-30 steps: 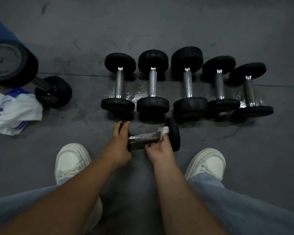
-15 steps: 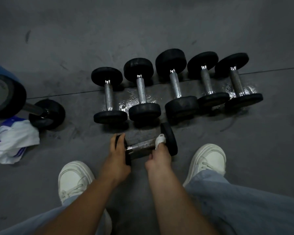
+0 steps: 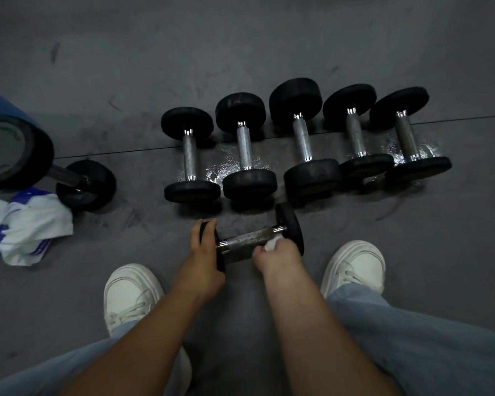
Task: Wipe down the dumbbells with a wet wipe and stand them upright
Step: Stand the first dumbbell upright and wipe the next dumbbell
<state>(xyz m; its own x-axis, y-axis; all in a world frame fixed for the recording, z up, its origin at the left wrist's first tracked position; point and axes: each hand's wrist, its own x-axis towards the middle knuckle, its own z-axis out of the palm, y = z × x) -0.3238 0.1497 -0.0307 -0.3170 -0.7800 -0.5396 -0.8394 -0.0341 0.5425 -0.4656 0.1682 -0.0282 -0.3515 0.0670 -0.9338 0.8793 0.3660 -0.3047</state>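
A small dumbbell with black heads and a spotted metal handle lies sideways on the grey floor between my feet. My left hand grips its left head. My right hand holds a white wet wipe against the right part of the handle, close to the right head. Beyond it, several dumbbells lie side by side in a row, handles pointing away from me, with wet patches on the floor around them.
A bigger dumbbell lies at the left beside a blue cylinder. A crumpled white and blue wipe packet sits in front of it. My white shoes flank the small dumbbell. A floor seam runs under the row.
My right hand with the wipe has slid down along the handle from beside the right head toward me. My left hand keeps its hold. The view has shifted slightly.
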